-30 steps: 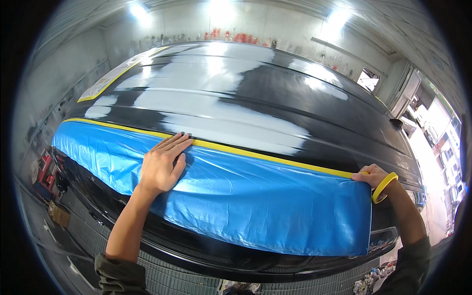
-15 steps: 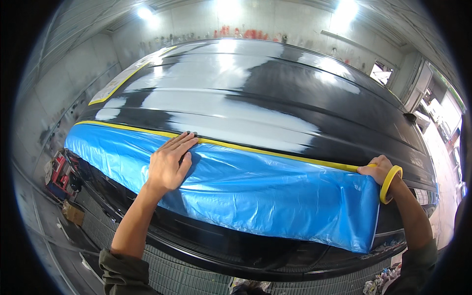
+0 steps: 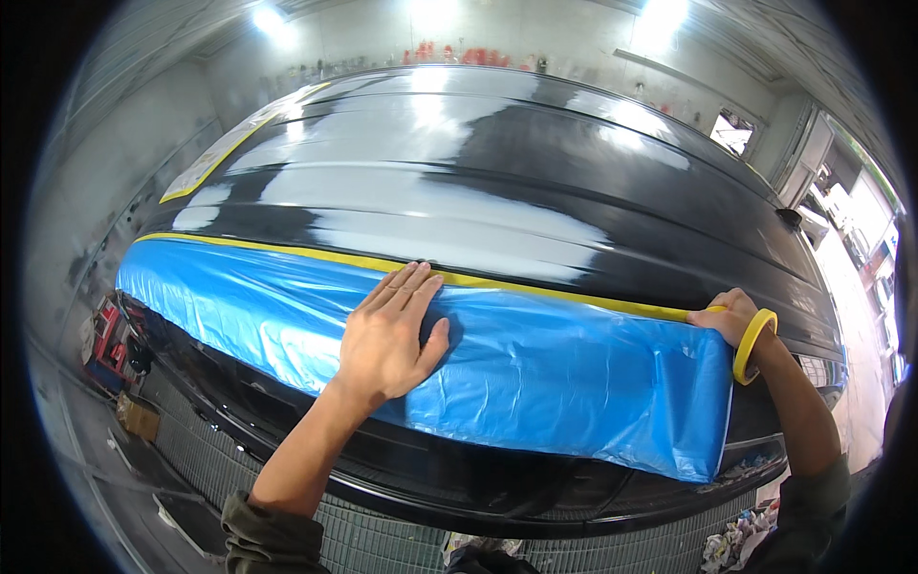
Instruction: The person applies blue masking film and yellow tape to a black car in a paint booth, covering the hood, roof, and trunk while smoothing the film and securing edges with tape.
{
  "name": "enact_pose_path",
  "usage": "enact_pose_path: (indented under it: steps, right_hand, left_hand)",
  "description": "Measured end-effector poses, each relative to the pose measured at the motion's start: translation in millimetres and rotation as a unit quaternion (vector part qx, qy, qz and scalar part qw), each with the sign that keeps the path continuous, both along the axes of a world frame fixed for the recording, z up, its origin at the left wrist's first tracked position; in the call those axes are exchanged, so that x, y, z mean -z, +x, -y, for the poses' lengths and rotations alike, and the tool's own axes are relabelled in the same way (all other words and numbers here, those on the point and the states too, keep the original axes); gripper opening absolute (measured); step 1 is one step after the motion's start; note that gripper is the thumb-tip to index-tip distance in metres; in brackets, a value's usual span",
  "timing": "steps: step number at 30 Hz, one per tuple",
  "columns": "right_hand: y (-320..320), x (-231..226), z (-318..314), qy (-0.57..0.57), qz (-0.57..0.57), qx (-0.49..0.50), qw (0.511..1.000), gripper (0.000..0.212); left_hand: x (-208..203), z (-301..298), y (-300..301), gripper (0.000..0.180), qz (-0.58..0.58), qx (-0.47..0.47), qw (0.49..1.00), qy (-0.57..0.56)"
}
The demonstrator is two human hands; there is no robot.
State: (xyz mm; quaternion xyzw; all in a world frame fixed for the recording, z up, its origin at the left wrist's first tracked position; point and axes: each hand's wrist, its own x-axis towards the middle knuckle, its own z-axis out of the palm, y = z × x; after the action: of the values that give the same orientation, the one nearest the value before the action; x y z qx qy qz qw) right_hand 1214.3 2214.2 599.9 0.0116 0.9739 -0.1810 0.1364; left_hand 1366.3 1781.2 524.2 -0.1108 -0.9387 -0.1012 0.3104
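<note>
A strip of yellow masking tape (image 3: 574, 298) runs along the edge of a vehicle roof (image 3: 545, 143), above a sheet of blue plastic film (image 3: 555, 383) hanging over the side. My left hand (image 3: 387, 340) lies flat, its fingertips pressing on the tape near the middle and the palm over the film. At the film's right end, my right hand (image 3: 731, 316) pinches the tape strip. The yellow tape roll (image 3: 759, 330) sits beside that hand, at the wrist. The fingertips of the right hand are partly hidden.
The roof is black with pale sanded or primed patches. Paper edged with yellow tape (image 3: 220, 158) covers its far left part. A red rack or cart (image 3: 110, 349) and a cardboard box (image 3: 139, 417) stand at lower left. Floor grating and crumpled paper (image 3: 741, 540) are below.
My left hand has slid rightward along the tape. The right hand still holds the tape at the right end, and the view has shifted slightly.
</note>
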Motion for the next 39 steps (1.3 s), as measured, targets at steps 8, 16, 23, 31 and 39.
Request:
enact_pose_path:
  steps: [8,16,23,31,39]
  right_hand:
    - [1.8,3.6,2.5,0.085,-0.062,0.039,0.994,0.082]
    - [11.5,-11.7,23.2,0.119,-0.049,0.043,0.991,0.073]
    - [10.5,-9.9,24.3,0.114,-0.049,0.031,0.992,0.072]
    - [6.0,-5.9,8.4,0.084,-0.077,0.0,0.993,0.065]
    - [0.2,-7.3,-9.9,0.034,-0.122,-0.107,0.986,0.056]
  left_hand:
    - [-5.0,-3.5,1.0,0.05,0.007,0.006,1.0,0.02]
    - [0.7,-87.0,-17.3,0.056,0.029,0.095,0.995,0.008]
    - [6.7,-166.7,-37.0,0.059,0.037,0.165,0.985,0.013]
    - [6.7,-132.5,-35.5,0.043,-0.021,0.09,0.994,0.065]
    - [3.9,-45.0,-7.6,0.035,-0.071,-0.019,0.996,0.054]
